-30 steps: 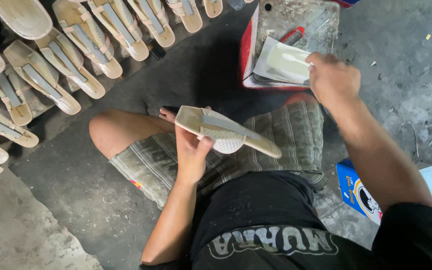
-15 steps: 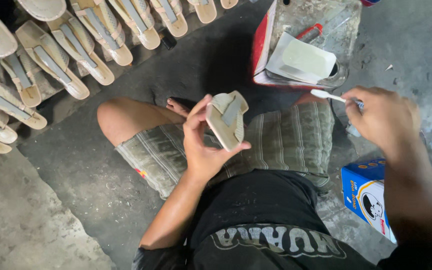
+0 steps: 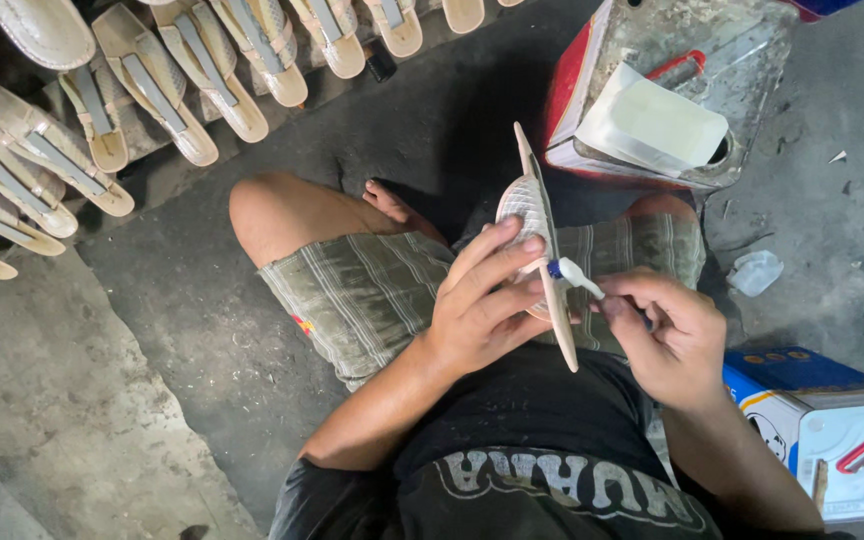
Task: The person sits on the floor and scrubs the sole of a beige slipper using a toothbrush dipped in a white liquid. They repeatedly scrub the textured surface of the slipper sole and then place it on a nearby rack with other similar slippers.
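My left hand (image 3: 482, 300) grips a beige sandal (image 3: 535, 205) turned on its edge above my lap, with the sole facing right. My right hand (image 3: 667, 335) holds a small brush (image 3: 574, 276) with a white, glue-coated tip. The tip touches the sandal's sole side near my left fingertips. I sit cross-legged on the floor in striped shorts (image 3: 372, 295) and a black shirt.
Several finished beige sandals (image 3: 167, 85) lie in rows at the upper left. A red-sided tin (image 3: 652, 100) holding a pale slab and glue stands at the upper right. A blue and white can (image 3: 832, 430) sits by my right arm. The floor is grey concrete.
My right hand came from the tin with the brush and now meets the sandal. My left hand turned the sandal from flat to on edge.
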